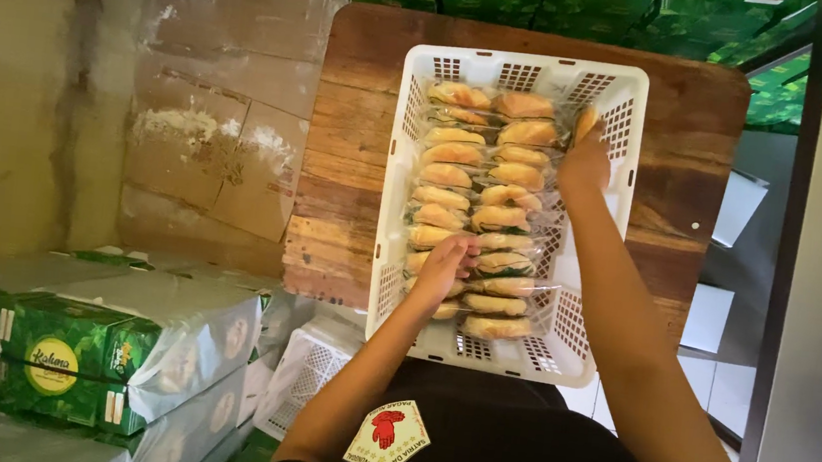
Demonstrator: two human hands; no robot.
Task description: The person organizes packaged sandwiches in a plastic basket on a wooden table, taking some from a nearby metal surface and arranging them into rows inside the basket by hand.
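Left hand (445,264) fingertips buried among wrapped buns (479,202); grip unreadable. Right hand (586,160) covers most of single bun (584,120) at basket (522,69) far corner. Green cartons (108,353) left of left hand cut by frame edge.

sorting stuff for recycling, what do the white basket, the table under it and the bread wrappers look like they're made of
The white basket looks like moulded plastic: smooth matte walls with grid holes. The table looks like bare wood: brown planks with grain and worn edges. The bread wrappers seem to be thin clear plastic film, glossy and crinkled. Both hands rest among them.
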